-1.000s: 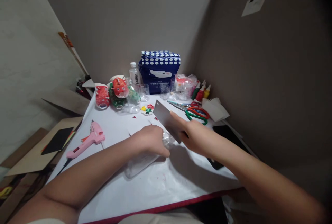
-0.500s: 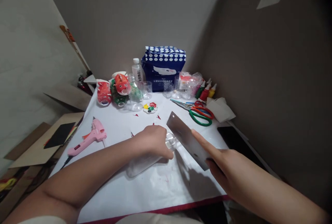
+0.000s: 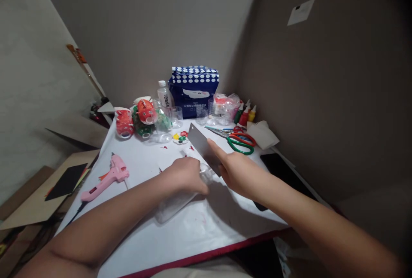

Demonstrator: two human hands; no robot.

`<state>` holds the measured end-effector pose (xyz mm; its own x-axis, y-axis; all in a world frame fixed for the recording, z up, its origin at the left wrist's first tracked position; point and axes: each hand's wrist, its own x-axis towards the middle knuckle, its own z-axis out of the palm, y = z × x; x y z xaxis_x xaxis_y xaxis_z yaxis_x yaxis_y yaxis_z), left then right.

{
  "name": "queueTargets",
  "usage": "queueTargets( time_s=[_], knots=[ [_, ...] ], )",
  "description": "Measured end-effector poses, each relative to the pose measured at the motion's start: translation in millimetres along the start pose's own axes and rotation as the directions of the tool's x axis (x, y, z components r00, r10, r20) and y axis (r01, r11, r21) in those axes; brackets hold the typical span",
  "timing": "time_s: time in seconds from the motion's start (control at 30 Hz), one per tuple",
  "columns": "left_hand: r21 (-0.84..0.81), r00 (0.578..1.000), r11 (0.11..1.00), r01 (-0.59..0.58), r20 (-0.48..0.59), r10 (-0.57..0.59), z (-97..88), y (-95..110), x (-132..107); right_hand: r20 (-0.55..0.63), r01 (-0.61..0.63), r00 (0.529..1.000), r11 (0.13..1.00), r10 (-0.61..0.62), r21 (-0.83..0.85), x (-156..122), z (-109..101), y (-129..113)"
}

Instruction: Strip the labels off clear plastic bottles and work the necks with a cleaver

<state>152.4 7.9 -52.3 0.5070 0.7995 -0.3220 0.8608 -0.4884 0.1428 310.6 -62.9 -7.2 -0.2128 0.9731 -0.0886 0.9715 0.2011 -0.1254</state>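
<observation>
A clear plastic bottle (image 3: pixel 175 206) lies on its side on the white-covered table (image 3: pixel 144 248), its neck end pointing right. My left hand (image 3: pixel 188 175) is wrapped over it and presses it down, covering much of its middle. In my right hand (image 3: pixel 240 170) is a cleaver (image 3: pixel 203 145), its handle hidden in my fist and my index finger stretched along the grey blade. The blade stands tilted right at the bottle's right end; whether it touches the plastic I cannot tell.
To the left lies a pink glue gun (image 3: pixel 109 177). Red and green fish figures (image 3: pixel 146 111), clear cups, a white-capped bottle (image 3: pixel 163 94) and a blue bag (image 3: pixel 196 93) line the back. Green-handled scissors (image 3: pixel 240 145), paint bottles (image 3: pixel 244 115) and a black flat object (image 3: pixel 283 172) sit right.
My right hand has brought the cleaver leftward and closer to the bottle's end. My left hand stays on the bottle. The whole view has shifted slightly.
</observation>
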Motion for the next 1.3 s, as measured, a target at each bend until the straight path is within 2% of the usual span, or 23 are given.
queueTargets(
  time_s=[0.17, 0.3, 0.37, 0.47, 0.57, 0.67, 0.77, 0.87, 0.97, 1.03, 1.17, 1.3],
  knots=[
    [-0.025, 0.999, 1.0, -0.019, 0.034, 0.02, -0.8, -1, -1, 0.019, 0.019, 1.0, 1.0, -0.019, 0.005, -48, 29, 20],
    [-0.01, 0.998, 1.0, -0.015, 0.066, 0.016, -4.1, 3, -3, 0.04, 0.007, 0.999, 0.999, -0.009, 0.051, -73, 28, 31],
    [0.009, 0.999, 1.0, -0.02, 0.047, 0.02, -5.6, 5, -4, 0.065, -0.008, 0.998, 0.999, 0.006, 0.032, -67, 18, 27],
    [0.021, 1.0, 1.0, -0.02, 0.024, 0.019, -6.7, 7, -4, 0.107, -0.002, 0.994, 0.999, 0.006, -0.033, -36, 3, 17],
    [0.019, 1.0, 1.0, -0.004, 0.03, 0.004, -6.4, 6, -3, 0.05, 0.028, 0.998, 0.999, -0.027, -0.019, 1, -6, 10],
    [-0.006, 0.999, 1.0, 0.013, 0.045, -0.012, -5.6, 4, -2, -0.004, 0.028, 1.0, 0.999, -0.028, 0.032, 18, -5, 8],
    [-0.016, 0.998, 1.0, 0.023, 0.053, -0.022, -5.9, 4, -3, -0.015, 0.041, 0.999, 0.999, -0.04, 0.034, 4, 4, 11],
    [-0.019, 0.998, 1.0, 0.009, 0.068, -0.008, -7.6, 5, -5, 0.056, 0.035, 0.998, 0.999, -0.035, 0.008, -31, 12, 17],
    [-0.023, 0.997, 1.0, -0.003, 0.077, 0.004, -8.3, 5, -5, 0.112, 0.001, 0.994, 1.0, -0.001, 0.001, -62, 12, 23],
    [-0.013, 0.998, 1.0, -0.004, 0.059, 0.005, -7.2, 5, -4, 0.121, -0.009, 0.993, 1.0, 0.011, -0.023, -69, 9, 24],
    [0.01, 1.0, 1.0, -0.022, 0.01, 0.022, -3.8, 4, -2, 0.154, -0.006, 0.988, 0.993, 0.024, -0.119, -46, 0, 15],
    [0.016, 1.0, 1.0, -0.001, -0.003, 0.001, -2.0, 4, -2, 0.081, 0.042, 0.996, 0.997, -0.037, -0.059, -5, -11, 3]
  ],
)
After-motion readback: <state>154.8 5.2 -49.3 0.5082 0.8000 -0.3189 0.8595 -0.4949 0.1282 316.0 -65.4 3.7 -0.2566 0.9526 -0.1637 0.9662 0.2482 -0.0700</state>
